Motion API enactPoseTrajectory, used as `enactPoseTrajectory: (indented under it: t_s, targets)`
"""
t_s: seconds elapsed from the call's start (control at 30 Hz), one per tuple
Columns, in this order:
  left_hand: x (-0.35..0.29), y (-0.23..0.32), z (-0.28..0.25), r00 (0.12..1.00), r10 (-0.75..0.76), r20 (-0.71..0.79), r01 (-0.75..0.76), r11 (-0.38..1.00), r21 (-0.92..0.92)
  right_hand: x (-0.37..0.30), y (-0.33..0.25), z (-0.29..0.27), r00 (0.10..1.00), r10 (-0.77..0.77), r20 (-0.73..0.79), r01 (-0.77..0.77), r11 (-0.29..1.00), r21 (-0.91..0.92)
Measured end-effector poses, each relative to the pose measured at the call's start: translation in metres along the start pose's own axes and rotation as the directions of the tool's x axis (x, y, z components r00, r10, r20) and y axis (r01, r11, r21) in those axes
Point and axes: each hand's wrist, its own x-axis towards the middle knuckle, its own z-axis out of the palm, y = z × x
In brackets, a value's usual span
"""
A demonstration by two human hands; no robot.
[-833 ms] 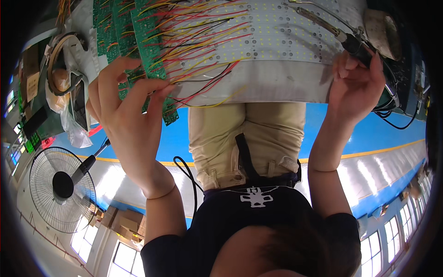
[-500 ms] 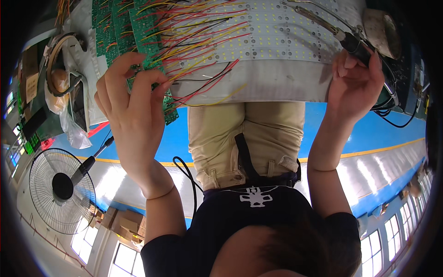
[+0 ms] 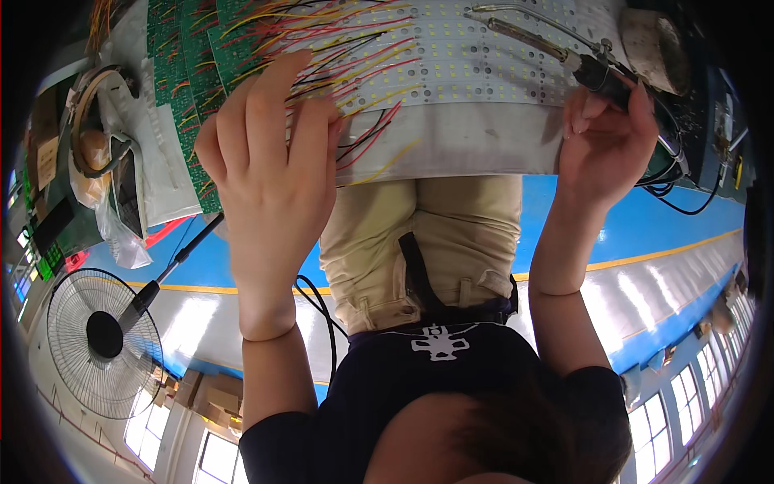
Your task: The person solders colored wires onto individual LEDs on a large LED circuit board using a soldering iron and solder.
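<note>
My right hand (image 3: pixel 609 145) grips the black handle of a soldering iron (image 3: pixel 601 78). Its metal shaft points up and left over white LED boards (image 3: pixel 459 48), with a thin curved metal tube alongside. My left hand (image 3: pixel 270 161) is over the green circuit boards (image 3: pixel 184 97) at the left, back upward. One finger stretches across the wires, while index finger and thumb close together beside red and black wires (image 3: pixel 375 137); what lies between them is hidden. Red, black and yellow wires (image 3: pixel 355 60) run from the green boards across the LED boards.
A dirty whitish round container (image 3: pixel 653 52) stands beyond my right hand, with black cables (image 3: pixel 677 194) below it. Grey sheeting (image 3: pixel 476 141) covers the table's near edge. At the left are a ring-shaped item (image 3: pixel 85 121), a clear plastic bag (image 3: pixel 121 242) and a fan (image 3: pixel 105 335).
My left hand has shifted right and farther over the wires, and one finger has stretched out. My right hand keeps its grip on the soldering iron. The whole view has shifted slightly.
</note>
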Motion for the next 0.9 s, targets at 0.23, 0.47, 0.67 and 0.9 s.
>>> enactPoseTrajectory:
  t_s: [0.23,0.47,0.67,0.9]
  targets:
    - [-0.003,0.007,0.017,0.988,-0.043,-0.151,0.016,0.984,-0.179,-0.007,0.005,0.022,0.98,-0.049,-0.192,0.015,0.984,-0.178]
    - [0.003,0.011,0.011,0.976,-0.136,-0.168,0.095,0.968,-0.231,-0.006,0.005,0.033,0.987,-0.07,-0.147,0.017,0.943,-0.334]
    - [0.0,0.025,0.015,0.948,-0.282,-0.145,0.214,0.907,-0.364,-0.008,0.004,0.033,0.978,-0.066,-0.197,-0.009,0.934,-0.357]
    - [-0.008,0.031,0.042,0.925,-0.297,-0.237,0.162,0.873,-0.46,-0.007,0.005,0.035,0.959,-0.063,-0.275,-0.065,0.898,-0.435]
